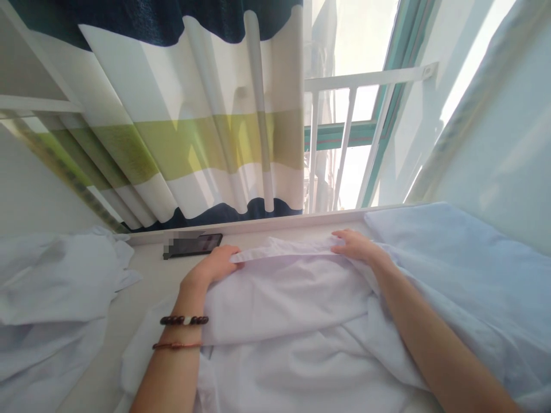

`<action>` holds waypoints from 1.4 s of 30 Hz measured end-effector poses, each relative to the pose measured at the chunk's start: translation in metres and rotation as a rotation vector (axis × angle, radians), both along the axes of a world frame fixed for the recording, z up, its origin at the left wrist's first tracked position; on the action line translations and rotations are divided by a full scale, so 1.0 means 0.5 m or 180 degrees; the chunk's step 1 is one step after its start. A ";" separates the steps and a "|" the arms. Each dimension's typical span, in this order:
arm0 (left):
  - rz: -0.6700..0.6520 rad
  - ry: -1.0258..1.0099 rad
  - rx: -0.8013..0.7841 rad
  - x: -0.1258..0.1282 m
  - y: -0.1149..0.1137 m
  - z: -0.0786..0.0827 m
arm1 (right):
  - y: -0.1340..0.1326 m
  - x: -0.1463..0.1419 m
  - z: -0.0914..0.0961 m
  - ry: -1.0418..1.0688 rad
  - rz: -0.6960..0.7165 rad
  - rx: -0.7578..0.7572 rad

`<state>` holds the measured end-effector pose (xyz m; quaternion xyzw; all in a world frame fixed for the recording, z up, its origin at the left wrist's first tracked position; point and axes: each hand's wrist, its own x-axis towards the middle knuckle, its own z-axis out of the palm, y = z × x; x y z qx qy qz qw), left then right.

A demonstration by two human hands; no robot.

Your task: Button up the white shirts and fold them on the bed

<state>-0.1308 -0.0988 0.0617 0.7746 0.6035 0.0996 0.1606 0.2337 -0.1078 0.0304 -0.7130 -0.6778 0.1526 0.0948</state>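
Fingers [228, 250] at white cloth [279, 295], phone [202, 245] nearby

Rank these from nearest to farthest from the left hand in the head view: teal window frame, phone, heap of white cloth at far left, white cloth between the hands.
From the left hand:
1. White cloth between the hands: in its fingers.
2. Phone: just beyond, slightly left.
3. Heap of white cloth: far left.
4. Teal window frame: right, behind the railing.
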 end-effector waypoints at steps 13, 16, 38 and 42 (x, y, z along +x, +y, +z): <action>0.0896 -0.0405 0.2274 0.028 -0.035 0.091 | -0.085 0.023 0.162 0.2053 0.0476 0.0339; 0.1071 -0.0612 0.1981 0.034 -0.056 0.117 | -0.118 0.014 0.204 0.2290 -0.0018 0.1105; 0.0503 -0.4865 0.0025 0.081 -0.095 0.147 | -0.230 -0.122 0.244 0.1477 0.3306 -0.1190; -0.0144 -0.4202 -0.0758 0.101 -0.118 0.139 | -0.206 -0.091 0.243 0.1278 0.2469 -0.0480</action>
